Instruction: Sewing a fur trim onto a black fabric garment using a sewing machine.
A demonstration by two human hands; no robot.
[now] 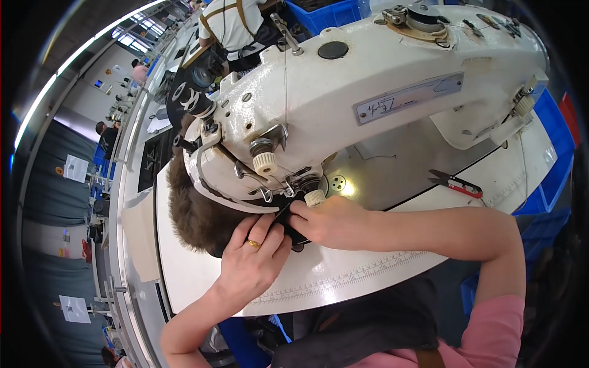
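Note:
A white sewing machine (307,92) fills the upper middle of the head view. Under its needle end lies a brown fur piece (193,211) with black fabric (296,237) along its near side. My left hand (254,260), a gold ring on one finger, is bent over the black fabric with its fingertips pressed against it. Close beside it, my right hand (331,224) pinches the fabric's edge with curled fingers, just below a cream tension knob (315,197). The needle and the fingertips at the stitching spot are mostly hidden.
Red-handled thread snips (457,184) lie right of the machine bed. A printed ruler scale (343,276) runs along the white table's near edge. Blue crates (549,153) stand at the right. Beyond the machine sits a person in a white shirt (230,27).

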